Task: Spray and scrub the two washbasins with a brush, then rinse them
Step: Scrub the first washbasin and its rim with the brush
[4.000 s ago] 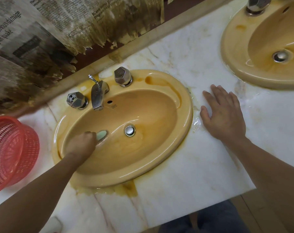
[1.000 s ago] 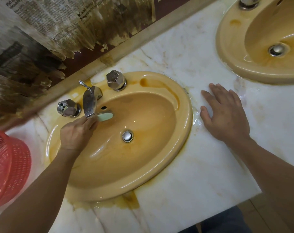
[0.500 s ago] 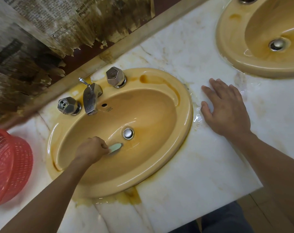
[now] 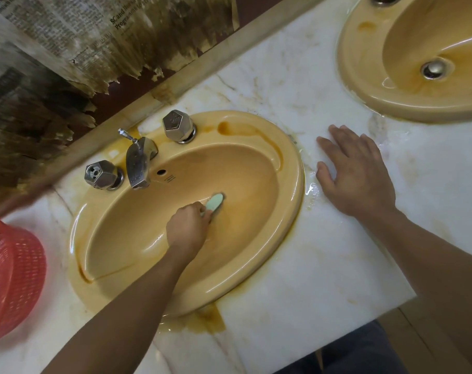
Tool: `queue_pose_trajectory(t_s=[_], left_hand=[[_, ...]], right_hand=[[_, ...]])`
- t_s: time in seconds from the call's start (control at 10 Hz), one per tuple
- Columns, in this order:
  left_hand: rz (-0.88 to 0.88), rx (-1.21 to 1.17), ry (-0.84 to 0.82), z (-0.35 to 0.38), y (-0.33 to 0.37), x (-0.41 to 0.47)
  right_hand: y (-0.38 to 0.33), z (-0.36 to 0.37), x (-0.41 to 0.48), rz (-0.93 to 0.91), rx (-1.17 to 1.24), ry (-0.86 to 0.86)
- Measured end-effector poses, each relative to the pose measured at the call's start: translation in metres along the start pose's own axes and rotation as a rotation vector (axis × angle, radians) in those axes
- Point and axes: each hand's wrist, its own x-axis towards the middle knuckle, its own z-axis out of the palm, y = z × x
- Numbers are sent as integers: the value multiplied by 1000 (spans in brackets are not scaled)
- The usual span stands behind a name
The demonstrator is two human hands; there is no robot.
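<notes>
Down in the left basin (image 4: 291, 190), the left hand (image 4: 187, 228) is curled round the handle of a pale green brush (image 4: 214, 202). The brush head pokes out past the knuckles and lies over the middle of the bowl, a little below the spout (image 4: 139, 166). Its bristles are hidden, so it is probably touching the basin, but the view does not settle that. The forearm comes in over the basin's near rim.

The right hand (image 4: 360, 179) lies flat on the counter (image 4: 297, 306) with fingers straight and slightly spread, holding nothing. It sits just beside the left basin's right rim, between the two basins. The marble around its fingertips looks wet.

The left basin is set into the counter toward its left end, with brownish staining pooled on the marble at its near rim. Two faceted metal knobs (image 4: 101, 175) (image 4: 178, 128) flank the spout on the back rim. The right basin (image 4: 364, 85) sits at the counter's far right corner, partly cut off, with its drain (image 4: 434, 68) showing and a wet sheen inside.

A red mesh basket (image 4: 13, 273) stands at the counter's left edge. Torn, stained newspaper (image 4: 81, 36) covers the wall behind the back edge.
</notes>
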Motion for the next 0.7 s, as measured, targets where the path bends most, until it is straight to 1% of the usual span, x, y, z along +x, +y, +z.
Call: queue_pose_trajectory(t_s=[0.1, 0.2, 0.3, 0.4, 0.5, 0.6, 0.7], left_hand=[[48, -86, -141, -1, -10, 0], [96, -13, -197, -6, -29, -4], [13, 25, -74, -6, -35, -2], [-21, -73, -67, 5, -32, -11], [-4, -38, -90, 6, -37, -14], [-59, -13, -53, 3, -35, -6], [-71, -126, -58, 7, -21, -15]], right_hand=[[0, -1, 0, 0, -2, -6], [-1, -1, 0, 5, -3, -6], [-1, -2, 0, 10, 2, -6], [-2, -2, 0, 10, 0, -4], [-2, -2, 0, 13, -8, -10], [-2, -2, 0, 12, -9, -21], [-2, -3, 0, 20, -5, -24]])
